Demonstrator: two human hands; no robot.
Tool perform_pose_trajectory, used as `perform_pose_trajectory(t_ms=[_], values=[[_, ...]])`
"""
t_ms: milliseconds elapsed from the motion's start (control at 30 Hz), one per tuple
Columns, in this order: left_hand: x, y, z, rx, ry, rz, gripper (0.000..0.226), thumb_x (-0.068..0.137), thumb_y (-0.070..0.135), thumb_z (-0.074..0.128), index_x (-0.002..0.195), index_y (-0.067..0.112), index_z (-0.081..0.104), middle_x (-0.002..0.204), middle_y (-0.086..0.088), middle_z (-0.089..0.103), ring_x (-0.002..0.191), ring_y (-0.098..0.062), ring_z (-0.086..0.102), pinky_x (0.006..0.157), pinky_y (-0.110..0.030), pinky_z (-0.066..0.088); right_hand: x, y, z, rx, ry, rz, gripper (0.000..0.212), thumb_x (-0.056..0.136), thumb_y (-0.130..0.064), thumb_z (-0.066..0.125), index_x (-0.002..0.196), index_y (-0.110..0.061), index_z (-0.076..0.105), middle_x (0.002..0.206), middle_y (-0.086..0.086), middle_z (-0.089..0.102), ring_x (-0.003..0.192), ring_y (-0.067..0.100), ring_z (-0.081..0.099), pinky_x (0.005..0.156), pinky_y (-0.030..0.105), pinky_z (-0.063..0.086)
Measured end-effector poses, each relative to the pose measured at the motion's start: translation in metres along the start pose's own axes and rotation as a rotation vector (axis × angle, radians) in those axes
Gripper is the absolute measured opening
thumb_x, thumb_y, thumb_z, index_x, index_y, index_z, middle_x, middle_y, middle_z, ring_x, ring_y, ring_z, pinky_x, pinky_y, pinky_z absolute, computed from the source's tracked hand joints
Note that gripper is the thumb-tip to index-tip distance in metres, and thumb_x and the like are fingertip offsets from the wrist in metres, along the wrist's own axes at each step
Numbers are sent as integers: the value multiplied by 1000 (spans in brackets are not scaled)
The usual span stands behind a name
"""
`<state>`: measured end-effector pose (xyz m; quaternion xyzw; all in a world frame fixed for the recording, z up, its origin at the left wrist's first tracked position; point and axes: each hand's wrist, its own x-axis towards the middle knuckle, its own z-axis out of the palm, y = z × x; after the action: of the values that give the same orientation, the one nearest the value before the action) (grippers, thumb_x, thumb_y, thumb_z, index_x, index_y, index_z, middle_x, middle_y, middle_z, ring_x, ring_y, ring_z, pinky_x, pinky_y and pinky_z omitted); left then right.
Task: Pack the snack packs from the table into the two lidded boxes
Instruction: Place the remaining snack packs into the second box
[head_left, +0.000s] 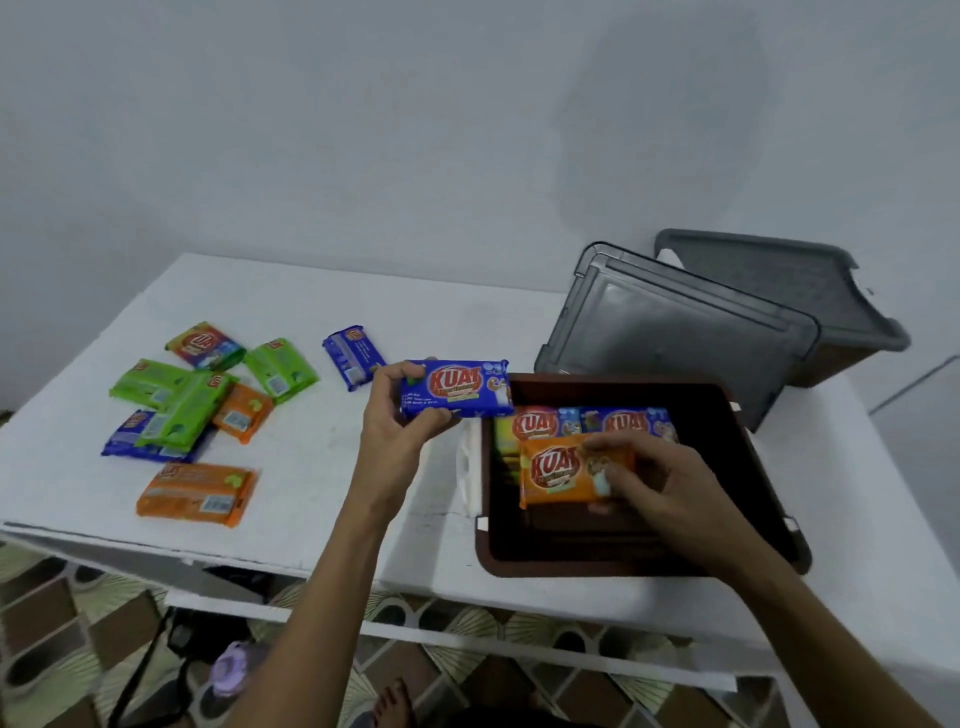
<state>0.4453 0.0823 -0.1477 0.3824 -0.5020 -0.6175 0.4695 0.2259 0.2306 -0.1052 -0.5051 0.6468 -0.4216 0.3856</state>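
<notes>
Loose packs: a scatter on the left of the worktop (322, 467), green pack (179, 415) on top of the heap, an orange one (197, 493) nearest us, a lone blue pack (353, 356) further in, none of them packed yet.
Left hand: left hand (400, 410) is up off the worktop, thumb and fingers clamped on the end of a blue pack (457, 388), carried flat just beside the box's near-left corner.
Brown box: open brown box (748, 441), a row of packs standing along its far wall (labels blurred, count unclear), floor in front of them bare.
Right hand: right hand (660, 483) is down inside the box, fingers closed over an orange pack (566, 470), laying it in front of that row.
Lids and second box: one grey lid (675, 332) leans behind the brown box, and further right a second box (831, 358) sits under its own grey lid (769, 280).
Risk, collision: both hands are heading for the same opening; the blue pack could knock the orange one askew.
Risk, slip: the wrappers look glossy and the left grip is only at one end, so the blue pack may droop or slide out.
Risk, fit: packs laid crooked could ride high and stop the lid closing.
</notes>
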Motion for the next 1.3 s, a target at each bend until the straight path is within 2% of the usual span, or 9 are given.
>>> perform_pose_trajectory(t_ms=[167,333,500,667,833,933,1033,1167,1300], values=[[-11,-6,26,66,-25,10,39,86,-10,60,106,21,48,125,-5,57,112,-23,61,65,-26,58,15,27,-7,100,-250,236,27,93,2,56,111,-16,65,126,4,55,109,20,65,79,36,60],[-16,-6,34,101,-8,38,41,88,-11,57,104,26,47,121,2,57,108,-19,61,59,-19,53,29,43,0,87,-453,325,38,91,6,57,123,-13,59,127,5,57,109,20,65,83,31,58],[-16,-6,35,103,-14,35,41,87,-10,58,105,26,47,120,9,56,106,-13,62,61,-20,55,48,56,-6,-15,-530,351,39,91,6,57,122,-17,59,121,14,63,98,24,71,86,38,59],[-16,-7,34,107,-21,33,41,87,-9,59,105,26,47,121,9,56,106,-12,62,62,-20,55,53,66,-11,-468,-551,179,31,90,-9,64,118,-20,59,97,-4,62,80,11,69,68,24,59],[-15,-7,33,146,-49,35,42,87,-7,61,107,27,46,128,3,53,112,-19,59,64,-22,56,58,69,-1,-666,-555,38,22,91,-16,65,112,-17,59,107,-11,51,84,-6,50,67,11,45],[-16,-4,33,210,-75,51,41,87,-3,63,109,28,46,135,-1,50,116,-21,58,66,-23,57,55,70,-10,-534,-582,119,13,92,-16,63,103,-22,57,114,-7,55,100,7,59,74,20,54],[-20,0,39,243,-119,65,42,87,-2,63,110,28,45,136,3,49,119,-20,57,66,-21,56,48,59,-28,-626,-509,127,6,96,-23,57,101,-22,57,101,-4,64,83,8,66,74,30,60],[-29,9,58,214,-245,57,42,87,0,64,114,26,46,134,7,49,117,-13,58,68,-24,57,34,37,-42,4,-168,46,26,96,-18,55,121,-25,53,105,6,68,87,22,72,72,42,62],[-37,7,84,237,-419,20,42,86,3,66,117,24,47,136,2,48,121,-13,55,74,-30,59,13,35,-41,583,-144,145,43,93,-13,56,133,-30,52,130,9,54,117,32,62,83,47,58]])
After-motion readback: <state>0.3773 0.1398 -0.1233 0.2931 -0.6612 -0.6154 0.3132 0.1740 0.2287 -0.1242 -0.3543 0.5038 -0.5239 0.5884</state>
